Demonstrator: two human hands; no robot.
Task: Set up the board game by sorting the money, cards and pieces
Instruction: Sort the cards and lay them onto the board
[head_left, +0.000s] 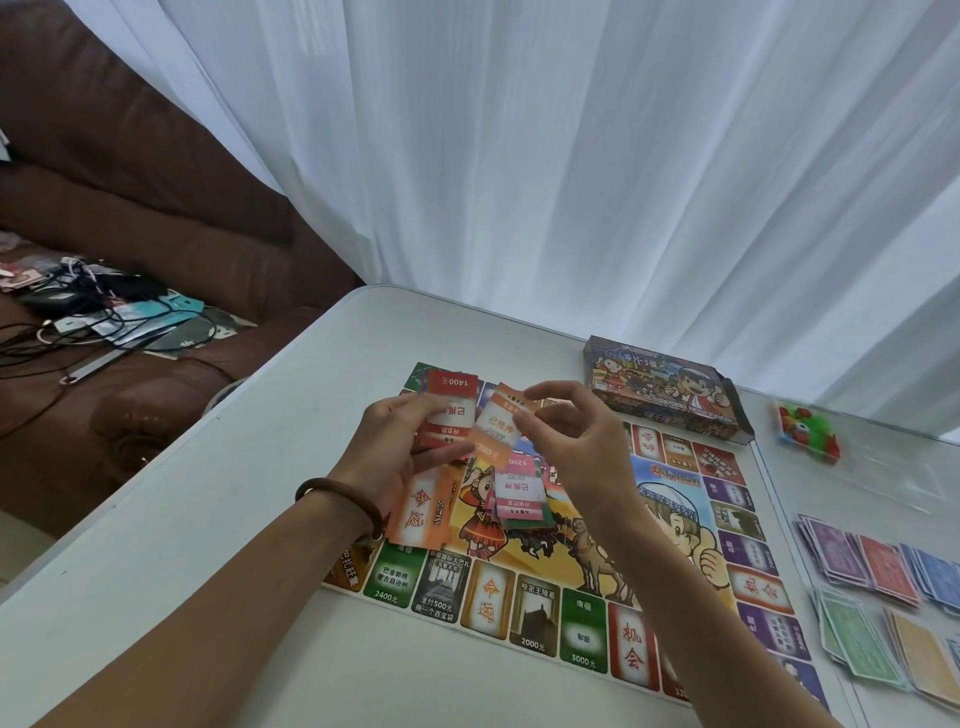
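Desk: What does the head camera give you?

Operator: I see both hands raised over the game board (524, 582), which lies on the white table (260, 467). The left hand (395, 457) grips a fan of red-edged cards (452, 410), thumb curled across their faces. How many cards, I cannot count. The right hand (576, 447) pinches the edge of one orange card (496, 431) between thumb and forefinger, its other fingers curled and apart.

Desk: And the rest of the set?

Operator: A loose pile of cards (519, 493) sits on the board's middle, partly behind the hands. An orange deck (421, 512) lies beside it, partly covered by the left hand. The box (665, 400) stands at the board's far edge. Right of the board, stacks of paper money (878, 566) run out of frame. Beyond them lie blurred green and red pieces (808, 434), and I cannot make out their shapes. The print on the held cards is too soft for me to read.
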